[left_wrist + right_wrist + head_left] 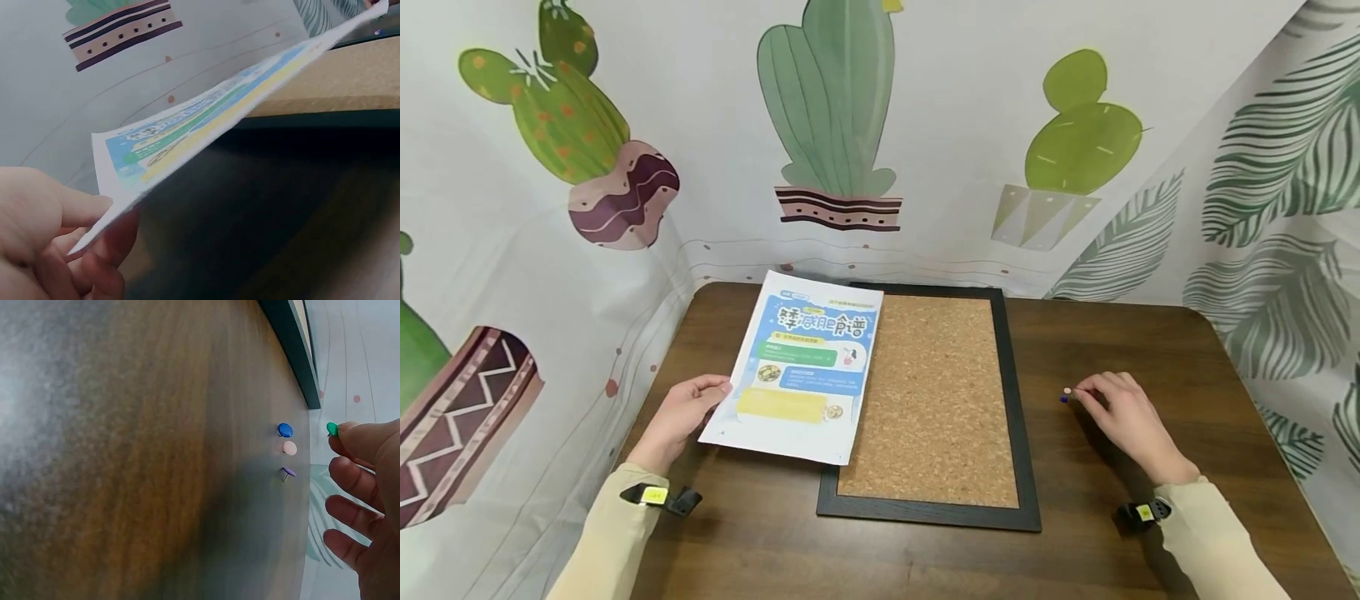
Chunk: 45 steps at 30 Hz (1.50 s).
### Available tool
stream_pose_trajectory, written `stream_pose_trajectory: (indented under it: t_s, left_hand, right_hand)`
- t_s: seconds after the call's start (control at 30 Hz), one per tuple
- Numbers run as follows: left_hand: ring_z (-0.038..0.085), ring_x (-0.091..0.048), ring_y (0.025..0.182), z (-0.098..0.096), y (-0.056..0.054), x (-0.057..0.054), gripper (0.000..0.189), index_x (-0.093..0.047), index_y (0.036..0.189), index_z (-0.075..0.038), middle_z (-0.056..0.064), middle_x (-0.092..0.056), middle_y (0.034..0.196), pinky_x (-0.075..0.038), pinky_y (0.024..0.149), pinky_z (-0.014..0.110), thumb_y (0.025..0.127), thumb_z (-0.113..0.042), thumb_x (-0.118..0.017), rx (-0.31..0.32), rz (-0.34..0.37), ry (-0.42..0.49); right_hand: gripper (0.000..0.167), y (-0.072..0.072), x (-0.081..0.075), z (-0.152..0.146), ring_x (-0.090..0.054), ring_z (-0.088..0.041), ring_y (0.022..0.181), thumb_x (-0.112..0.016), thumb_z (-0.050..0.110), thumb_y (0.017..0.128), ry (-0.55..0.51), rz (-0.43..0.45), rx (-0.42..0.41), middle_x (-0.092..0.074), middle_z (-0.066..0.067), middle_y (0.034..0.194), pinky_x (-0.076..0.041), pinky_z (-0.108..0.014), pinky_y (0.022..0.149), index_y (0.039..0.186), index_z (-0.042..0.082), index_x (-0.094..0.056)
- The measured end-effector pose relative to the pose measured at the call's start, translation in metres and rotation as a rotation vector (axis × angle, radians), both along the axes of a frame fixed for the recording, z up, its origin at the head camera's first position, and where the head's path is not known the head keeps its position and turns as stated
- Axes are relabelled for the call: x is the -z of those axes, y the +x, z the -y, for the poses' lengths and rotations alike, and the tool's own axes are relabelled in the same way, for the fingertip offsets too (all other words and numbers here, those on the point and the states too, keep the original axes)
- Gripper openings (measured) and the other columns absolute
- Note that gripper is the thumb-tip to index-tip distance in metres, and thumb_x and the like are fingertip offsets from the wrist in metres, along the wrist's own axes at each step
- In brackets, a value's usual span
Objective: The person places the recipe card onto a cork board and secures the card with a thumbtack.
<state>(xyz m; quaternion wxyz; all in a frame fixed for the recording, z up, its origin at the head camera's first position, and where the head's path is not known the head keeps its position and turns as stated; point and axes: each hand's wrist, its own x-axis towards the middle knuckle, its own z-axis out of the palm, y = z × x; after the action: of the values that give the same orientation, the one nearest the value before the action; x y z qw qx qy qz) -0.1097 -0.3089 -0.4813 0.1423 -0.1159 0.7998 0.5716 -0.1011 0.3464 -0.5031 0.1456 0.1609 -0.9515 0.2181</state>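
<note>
A printed sheet of paper [801, 358] with blue, green and yellow blocks is pinched along its left edge by my left hand [677, 417]. It is raised at a tilt and overlaps the left side of a framed cork board [940, 400], as the left wrist view confirms. Right of the board, my right hand [1123, 417] hovers low over the table. Between thumb and forefinger it pinches a green thumbtack [332, 429], clearest in the right wrist view. Beside it on the tabletop lie a blue thumbtack [285, 430], a pink thumbtack [289, 448] and a purple thumbtack [287, 472].
The dark wooden table [737, 533] carries the board, whose black frame [925, 512] has a raised edge. A white cloth [955, 150] printed with cacti and leaves hangs behind the table and at both sides.
</note>
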Motion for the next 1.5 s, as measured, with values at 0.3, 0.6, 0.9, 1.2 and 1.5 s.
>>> stream_pose_trajectory:
  t_s: [0.3, 0.6, 0.9, 1.2, 1.5]
  left_hand:
    - [0.007, -0.066, 0.076, -0.03, -0.005, 0.007, 0.041, -0.055, 0.136, 0.013, -0.006, -0.074, 0.089, -0.054, 0.065, 0.027, 0.109, -0.018, -0.056, 0.045, -0.001, 0.068]
    - [0.011, -0.064, 0.078, -0.064, -0.008, 0.008, 0.037, -0.062, 0.13, 0.008, -0.002, -0.076, 0.094, -0.05, 0.067, 0.029, 0.107, -0.021, -0.06, 0.085, 0.015, 0.059]
    - [0.013, -0.062, 0.077, -0.096, -0.014, 0.009, 0.031, -0.066, 0.126, 0.006, 0.002, -0.077, 0.096, -0.047, 0.066, 0.029, 0.105, -0.018, -0.062, 0.086, 0.009, 0.057]
    - [0.012, -0.058, 0.073, -0.121, -0.015, 0.01, 0.031, -0.066, 0.124, 0.008, -0.002, -0.073, 0.084, -0.045, 0.062, 0.026, 0.104, -0.015, -0.063, 0.098, -0.012, 0.117]
    - [0.013, -0.058, 0.072, -0.138, -0.015, 0.011, 0.029, -0.067, 0.121, 0.008, -0.003, -0.068, 0.076, -0.044, 0.059, 0.025, 0.102, -0.014, -0.065, 0.123, -0.021, 0.14]
  right_hand:
    - [0.008, -0.001, -0.004, 0.001, -0.058, -0.03, 0.092, -0.078, 0.003, 0.091, -0.006, 0.011, -0.002, -0.072, -0.005, 0.091, -0.044, -0.048, 0.079, 0.091, 0.01, -0.074]
    - [0.006, -0.003, -0.007, 0.002, -0.057, -0.028, 0.091, -0.077, 0.004, 0.092, -0.001, 0.035, 0.006, -0.071, -0.005, 0.091, -0.043, -0.047, 0.078, 0.093, 0.01, -0.074]
    - [0.005, -0.006, -0.014, 0.005, -0.055, -0.027, 0.093, -0.076, 0.006, 0.093, 0.002, 0.044, 0.008, -0.07, -0.005, 0.091, -0.041, -0.045, 0.078, 0.094, 0.01, -0.073]
    - [0.003, -0.011, -0.018, 0.009, -0.055, -0.028, 0.094, -0.076, 0.007, 0.094, 0.005, 0.062, 0.0, -0.071, -0.007, 0.093, -0.043, -0.046, 0.078, 0.097, 0.008, -0.074]
    - [0.004, -0.018, -0.022, 0.015, -0.056, -0.026, 0.095, -0.076, 0.007, 0.094, 0.015, 0.062, -0.023, -0.072, -0.005, 0.093, -0.043, -0.046, 0.078, 0.096, 0.009, -0.073]
